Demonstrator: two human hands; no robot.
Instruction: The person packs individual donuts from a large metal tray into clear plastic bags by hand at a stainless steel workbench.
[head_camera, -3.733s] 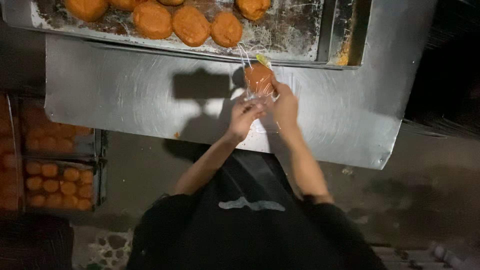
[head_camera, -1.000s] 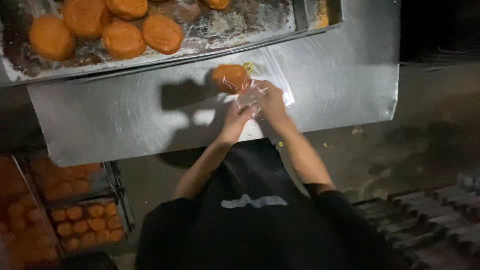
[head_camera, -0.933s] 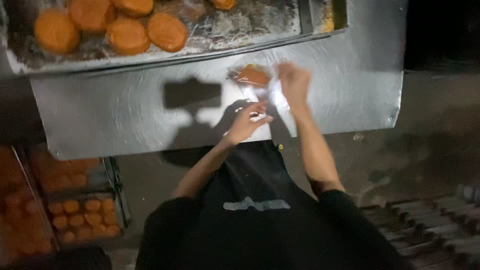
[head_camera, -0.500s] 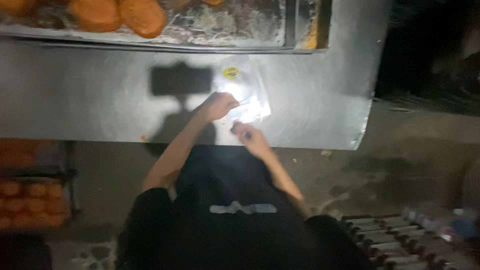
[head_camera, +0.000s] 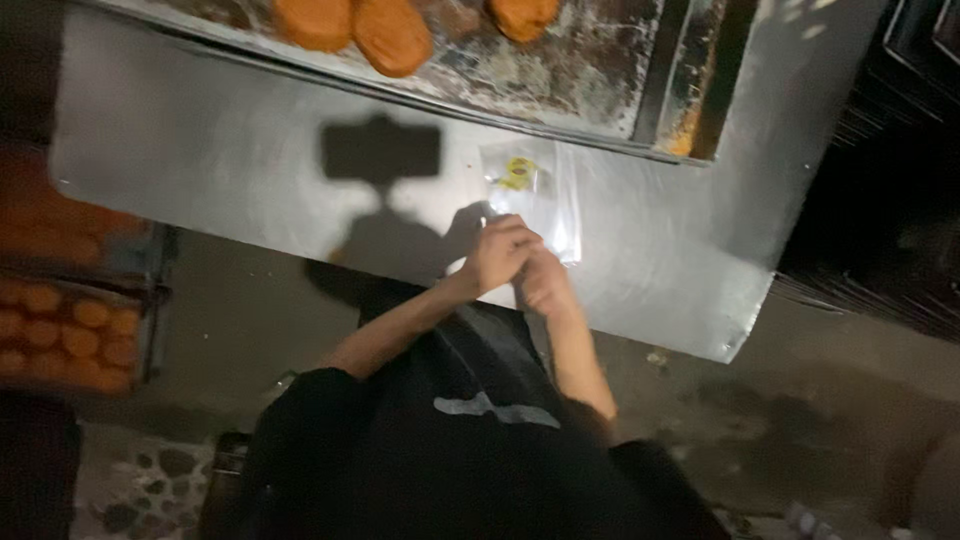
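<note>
My left hand (head_camera: 497, 252) and my right hand (head_camera: 543, 283) meet touching at the near edge of the table (head_camera: 230, 160), the plastic bags (head_camera: 535, 195) lie just behind them, and the tray (head_camera: 590, 75) with buns (head_camera: 392, 33) stands further behind.

left hand (head_camera: 497, 252) touching right hand (head_camera: 543, 283) — at clear bags (head_camera: 535, 200) | metal table (head_camera: 230, 150) — buns above

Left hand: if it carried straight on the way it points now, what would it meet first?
The left hand points up-right across the metal table; the clear plastic bag lies directly ahead, probably already at its fingertips. Beyond that is the baking tray.
</note>
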